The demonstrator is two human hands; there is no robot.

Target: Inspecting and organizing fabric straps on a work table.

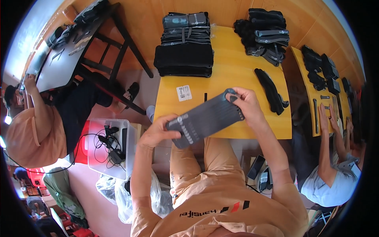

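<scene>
Tan shirt (215, 197) nearest camera. Left hand (158, 131) and right hand (248, 106) closed on opposite ends of a dark cloth (206, 118), long axis slanting near-left to far-right, at the near edge of the yellow table (241, 73).

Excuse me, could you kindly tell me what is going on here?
The person's left hand grips the lower left end of a flat dark grey piece, and the right hand its upper right end, over the near part of a yellow table. On the table beyond lie a stack of folded black pieces and a white label, with a black band to the right. Co-workers are nearby on both sides.
</scene>
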